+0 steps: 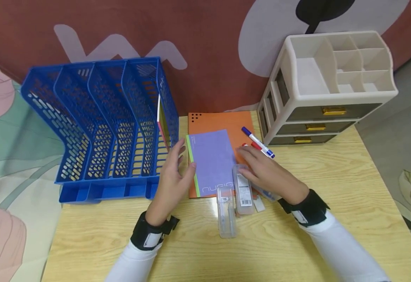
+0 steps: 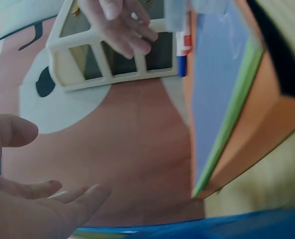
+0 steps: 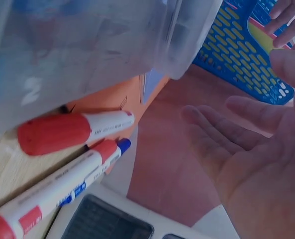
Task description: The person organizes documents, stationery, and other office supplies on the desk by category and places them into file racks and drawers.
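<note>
Blue file rack [image 1: 100, 125] stands at table [image 1: 332, 203] left. Left hand [image 1: 172, 178], fingers relaxed, holds nothing, touching the left edge of the purple notebook [image 1: 212, 160]. Notebook lies flat on an orange folder [image 1: 219, 121], long axis running away from the person. Clear cases [image 1: 233, 199] lie near. Right hand [image 1: 265, 170] rests flat, empty, hiding part of one case and a red marker [image 3: 72, 132]. Beige drawer unit [image 1: 328, 86] stands far right.

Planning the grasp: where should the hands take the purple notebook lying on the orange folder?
Take the purple notebook by its green spine edge, from the left. It lies flat on the orange folder, that long edge is free beside the left hand, while clear plastic cases and the right hand crowd its lower right corner.
</note>
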A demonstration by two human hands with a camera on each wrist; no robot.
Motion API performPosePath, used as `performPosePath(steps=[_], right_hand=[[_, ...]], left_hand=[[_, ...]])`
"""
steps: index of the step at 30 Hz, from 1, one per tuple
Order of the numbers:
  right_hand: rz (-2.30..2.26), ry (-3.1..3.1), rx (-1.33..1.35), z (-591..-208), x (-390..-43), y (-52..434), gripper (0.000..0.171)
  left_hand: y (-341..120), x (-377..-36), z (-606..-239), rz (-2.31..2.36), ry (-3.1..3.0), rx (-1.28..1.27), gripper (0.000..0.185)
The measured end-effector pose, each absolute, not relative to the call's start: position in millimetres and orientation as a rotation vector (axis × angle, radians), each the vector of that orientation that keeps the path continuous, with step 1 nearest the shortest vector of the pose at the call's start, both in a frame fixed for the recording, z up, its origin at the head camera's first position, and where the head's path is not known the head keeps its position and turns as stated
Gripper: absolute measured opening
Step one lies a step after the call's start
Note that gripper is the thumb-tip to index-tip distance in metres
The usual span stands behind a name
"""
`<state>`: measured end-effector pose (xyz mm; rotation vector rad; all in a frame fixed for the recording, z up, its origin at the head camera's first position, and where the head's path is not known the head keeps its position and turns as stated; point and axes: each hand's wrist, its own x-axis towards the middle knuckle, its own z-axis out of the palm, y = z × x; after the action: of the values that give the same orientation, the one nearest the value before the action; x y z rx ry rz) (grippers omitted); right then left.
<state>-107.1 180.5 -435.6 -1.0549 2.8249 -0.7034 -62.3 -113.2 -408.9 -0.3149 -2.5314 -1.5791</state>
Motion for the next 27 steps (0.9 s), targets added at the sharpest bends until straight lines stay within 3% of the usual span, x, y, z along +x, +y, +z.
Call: performPosePath(steps=[27], right_hand=[[-0.762,2.542,-0.621,-447.3,-131.4,154.2,0.069]], left_hand=[[-97.4,-90.3,-460.4,-1.716,-2.716,-0.07,0.08]])
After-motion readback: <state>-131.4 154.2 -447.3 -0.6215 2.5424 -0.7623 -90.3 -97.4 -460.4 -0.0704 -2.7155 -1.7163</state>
